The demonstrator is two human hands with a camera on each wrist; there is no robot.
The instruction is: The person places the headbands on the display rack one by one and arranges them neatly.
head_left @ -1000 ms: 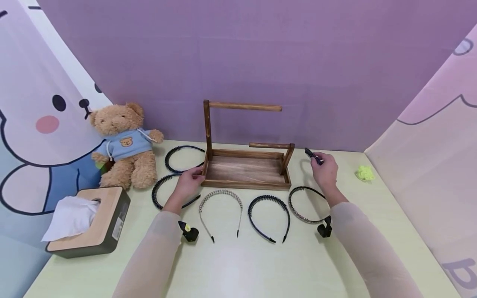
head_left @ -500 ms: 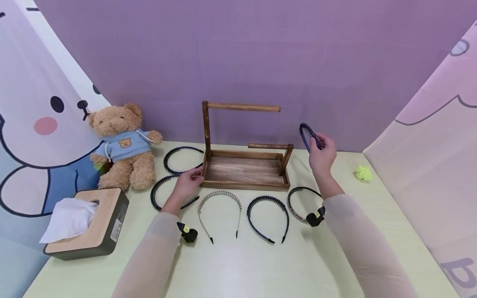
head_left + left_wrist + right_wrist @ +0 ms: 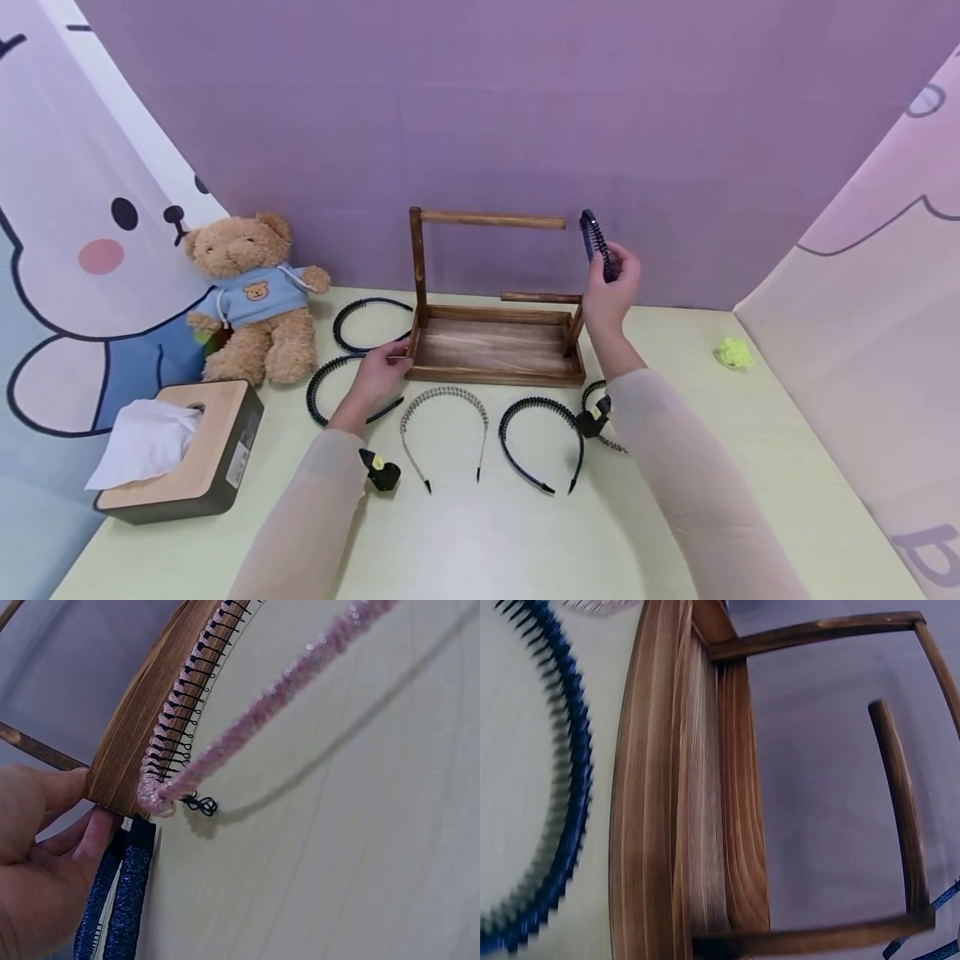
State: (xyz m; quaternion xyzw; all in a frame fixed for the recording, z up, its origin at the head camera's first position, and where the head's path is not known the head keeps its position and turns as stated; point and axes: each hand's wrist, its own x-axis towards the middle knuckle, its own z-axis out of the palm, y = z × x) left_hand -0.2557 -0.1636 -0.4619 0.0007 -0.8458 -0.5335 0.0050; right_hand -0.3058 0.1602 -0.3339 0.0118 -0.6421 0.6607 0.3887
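Note:
A wooden rack (image 3: 495, 379) with a shallow tray stands at the table's back; a long upper bar (image 3: 491, 220) and a short lower bar (image 3: 536, 297) reach inward from its posts. My left hand (image 3: 378, 375) pinches the tray's front left corner, thumb and fingers on either side of the wood (image 3: 112, 765). In my right hand (image 3: 611, 287) is a dark blue toothed headband (image 3: 593, 233), raised just right of the upper bar's free end and apart from it. Parts of a blue headband (image 3: 949, 895) show at the right wrist view's edge.
Along the tray's front lie a pale pink headband (image 3: 445, 390) and a blue one (image 3: 536, 402). Two dark headbands (image 3: 315, 392) lie left; another (image 3: 588, 396) is partly hidden by my right wrist. Also here: teddy bear (image 3: 255, 296), tissue box (image 3: 217, 467), yellow-green object (image 3: 733, 352).
My right hand has lifted the blue headband up and leftward, from beside the rack to the upper bar's end. The left hand keeps its hold on the tray corner.

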